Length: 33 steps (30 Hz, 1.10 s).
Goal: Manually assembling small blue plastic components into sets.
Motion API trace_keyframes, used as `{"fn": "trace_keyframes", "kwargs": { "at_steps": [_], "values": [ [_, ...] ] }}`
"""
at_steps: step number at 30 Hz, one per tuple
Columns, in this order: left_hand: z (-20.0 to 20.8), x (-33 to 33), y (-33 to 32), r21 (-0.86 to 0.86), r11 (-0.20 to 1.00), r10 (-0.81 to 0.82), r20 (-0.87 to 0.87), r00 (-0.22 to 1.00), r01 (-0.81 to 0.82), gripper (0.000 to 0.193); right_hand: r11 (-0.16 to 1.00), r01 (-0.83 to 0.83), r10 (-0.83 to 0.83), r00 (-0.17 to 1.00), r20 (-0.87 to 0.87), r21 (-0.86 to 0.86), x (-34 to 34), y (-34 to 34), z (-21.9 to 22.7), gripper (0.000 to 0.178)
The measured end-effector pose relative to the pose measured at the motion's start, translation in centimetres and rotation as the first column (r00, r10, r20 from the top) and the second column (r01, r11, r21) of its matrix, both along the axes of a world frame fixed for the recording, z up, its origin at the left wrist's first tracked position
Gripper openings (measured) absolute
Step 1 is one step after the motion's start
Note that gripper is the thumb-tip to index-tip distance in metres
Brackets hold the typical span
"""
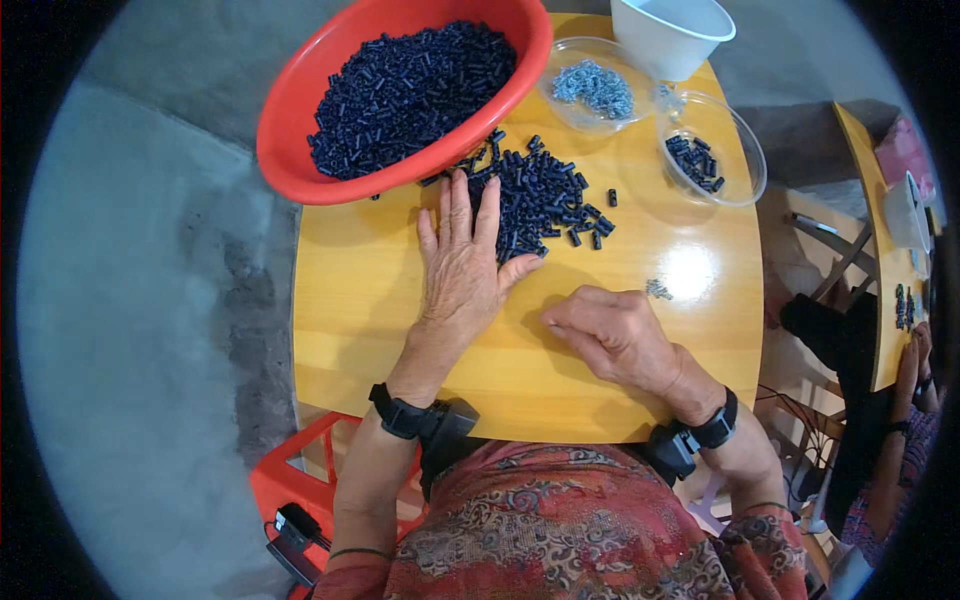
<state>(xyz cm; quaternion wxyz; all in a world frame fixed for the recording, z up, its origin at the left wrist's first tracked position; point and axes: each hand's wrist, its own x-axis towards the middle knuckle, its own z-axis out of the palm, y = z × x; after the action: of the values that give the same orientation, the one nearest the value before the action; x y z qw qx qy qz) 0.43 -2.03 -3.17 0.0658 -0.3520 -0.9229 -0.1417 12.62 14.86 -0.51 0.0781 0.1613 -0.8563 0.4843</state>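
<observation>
Black pieces (545, 195) seem partly hidden behind the left hand (460, 265).

Fisheye view downward from the head

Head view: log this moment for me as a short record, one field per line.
Left hand: the left hand is palm down, fingers spread, at the near left edge of the pile of dark pieces
Right hand: the right hand has fingers curled; contents hidden
Basin: red basin, tilted, holding many dark pieces
Bowls: one clear bowl with silvery bits; another with a few dark pieces
Container: white tub at the far edge
Surface: yellow table; small silvery cluster just beyond the right hand
</observation>
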Motion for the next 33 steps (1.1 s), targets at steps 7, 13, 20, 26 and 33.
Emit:
{"fn": "trace_keyframes", "kwargs": {
  "at_steps": [7,13,20,26,33],
  "values": [
    [1.0,-0.1,-1.2,0.517,0.856,-0.088,0.122,0.989,0.012,0.064,0.999,-0.004,0.002,1.000,-0.029,-0.051,-0.2,0.0,-0.5,0.016],
    [1.9,2.6,-5.4,0.504,0.849,0.085,0.167,0.982,-0.159,0.027,1.000,0.013,-0.014,1.000,-0.017,-0.011,-0.1,0.0,-0.9,0.011],
    [1.8,3.6,-3.8,0.448,0.893,0.028,0.015,1.000,-0.031,0.025,1.000,-0.004,0.004,1.000,-0.003,0.000,-0.2,0.0,-1.0,0.012],
    [1.5,3.4,-3.3,0.385,0.923,-0.001,0.014,1.000,-0.004,0.023,1.000,-0.009,0.009,1.000,-0.002,0.000,-0.1,0.1,-1.2,0.012],
    [1.4,3.8,-3.1,0.355,0.935,-0.004,0.020,1.000,-0.004,0.018,1.000,-0.010,0.010,1.000,0.010,0.013,-0.1,0.1,-1.0,0.011]
  ]
}}
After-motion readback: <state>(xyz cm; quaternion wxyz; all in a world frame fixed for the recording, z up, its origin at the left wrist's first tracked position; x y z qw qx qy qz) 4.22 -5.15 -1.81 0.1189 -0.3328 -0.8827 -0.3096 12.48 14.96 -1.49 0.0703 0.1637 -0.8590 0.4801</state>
